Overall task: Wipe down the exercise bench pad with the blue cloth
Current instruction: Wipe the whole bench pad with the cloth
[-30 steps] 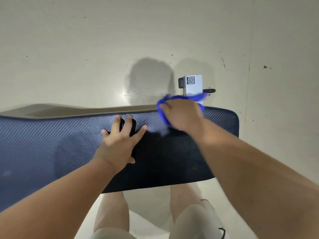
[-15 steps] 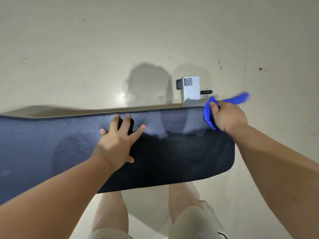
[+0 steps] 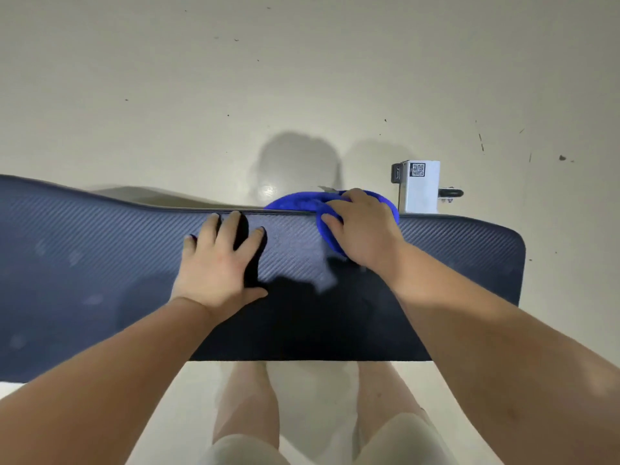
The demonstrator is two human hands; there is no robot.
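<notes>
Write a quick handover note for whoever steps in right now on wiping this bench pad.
Left hand: flat on the bench pad, fingers spread, bracing it.
Right hand: pressing the blue cloth onto the pad's far edge, right of the left hand; part of the cloth hangs past the edge.
Done: cannot tell which parts are already wiped.
Left: wipe the near half and the long stretch to the left, then the right end.

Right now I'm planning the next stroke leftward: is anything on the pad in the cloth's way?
Yes. The left hand lies flat on the bench pad, just left of the blue cloth held under the right hand.
</notes>
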